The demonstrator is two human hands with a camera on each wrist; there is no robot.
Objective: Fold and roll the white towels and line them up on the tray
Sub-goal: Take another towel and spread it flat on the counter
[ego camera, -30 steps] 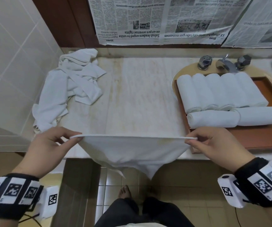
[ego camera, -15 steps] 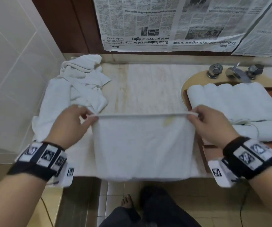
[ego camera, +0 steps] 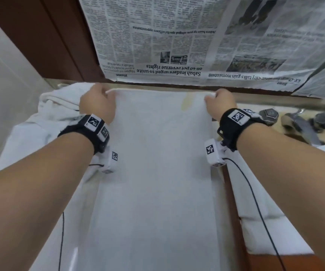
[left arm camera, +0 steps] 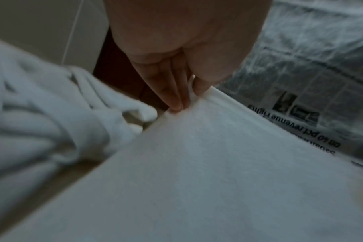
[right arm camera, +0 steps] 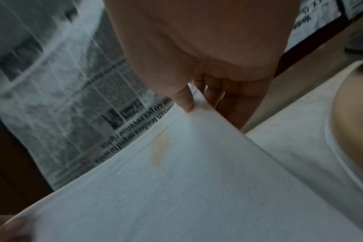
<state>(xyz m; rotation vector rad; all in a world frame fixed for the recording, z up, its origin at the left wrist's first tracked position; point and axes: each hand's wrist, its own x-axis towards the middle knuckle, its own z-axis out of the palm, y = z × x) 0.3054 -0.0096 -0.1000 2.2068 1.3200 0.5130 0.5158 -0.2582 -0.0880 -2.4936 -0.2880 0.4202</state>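
A white towel (ego camera: 157,163) is stretched flat over the counter, its far edge close to the back wall, a yellowish stain (ego camera: 187,101) near that edge. My left hand (ego camera: 99,103) pinches the far left corner between thumb and fingers (left arm camera: 176,96). At the far right corner my right hand (ego camera: 219,103) pinches the towel (right arm camera: 197,180) the same way, thumb on top. Rolled white towels (ego camera: 263,222) lie on the brown tray (ego camera: 236,227) at the right, partly hidden by my right arm.
A heap of unfolded white towels (ego camera: 56,106) lies left of the spread towel, also seen as the heap (left arm camera: 41,117) in the left wrist view. Newspaper (ego camera: 177,45) hangs on the back wall. A metal tap with two knobs (ego camera: 298,122) stands at the back right.
Both hands have carried the towel's pinched edge away from me across the counter to the back wall. The towel, which hung over the front edge, now lies spread out.
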